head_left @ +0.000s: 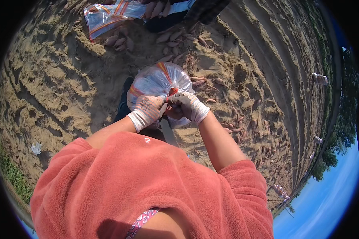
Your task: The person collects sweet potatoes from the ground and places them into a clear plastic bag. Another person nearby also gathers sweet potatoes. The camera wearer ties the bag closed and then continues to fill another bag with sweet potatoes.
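Note:
A full, rounded plastic mesh sack (151, 76), clear with red and yellow stripes, stands before me with its mouth gathered. My left hand (148, 110), in a striped knit work glove, grips the gathered neck from the left. On the other side my right hand (187, 106), in a similar glove with dark, soiled fingers, pinches the neck and a red tie string (172, 92). The hands nearly touch, and their fingertips partly hide the neck.
Sweet potatoes (173, 37) lie on the sandy soil beyond the sack, with more (237, 127) at the right. Another striped sack (103, 21) lies at the top beside a person's dark-clothed leg (206, 10). Furrows (275, 44) run along the right, where filled sacks (320, 79) stand far off.

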Demonstrator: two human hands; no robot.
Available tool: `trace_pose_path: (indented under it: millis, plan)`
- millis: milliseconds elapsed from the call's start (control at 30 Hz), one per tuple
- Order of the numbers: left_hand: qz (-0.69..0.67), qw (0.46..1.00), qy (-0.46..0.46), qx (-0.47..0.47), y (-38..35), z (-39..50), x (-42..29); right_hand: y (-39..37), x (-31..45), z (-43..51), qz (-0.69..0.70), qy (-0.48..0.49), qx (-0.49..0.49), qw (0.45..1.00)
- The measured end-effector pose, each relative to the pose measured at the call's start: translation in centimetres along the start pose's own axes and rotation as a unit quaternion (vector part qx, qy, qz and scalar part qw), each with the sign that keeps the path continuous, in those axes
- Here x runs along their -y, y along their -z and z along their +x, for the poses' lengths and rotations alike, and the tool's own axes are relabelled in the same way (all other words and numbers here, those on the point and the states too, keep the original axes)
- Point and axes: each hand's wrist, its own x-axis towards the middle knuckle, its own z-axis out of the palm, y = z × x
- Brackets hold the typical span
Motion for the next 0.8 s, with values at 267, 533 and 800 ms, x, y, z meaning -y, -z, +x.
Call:
trace_pose_path:
  millis: [267,533,800]
  plan:
    - [-0.217,0.953,0.156,0.141,1.3,1.3,-0.6,0.2,-0.9,-0.2,-0.017,-0.03,-0.012,0.999]
    - [-0.16,0.976,0.094,0.114,0.4,0.4,0.3,1.0,-1.1,0.7,-0.064,-0.031,0.017,0.997]
    - [-0.035,0.986,0.073,0.146,1.9,0.6,-0.6,0.2,-0.8,0.5,0.007,-0.01,-0.057,0.998]
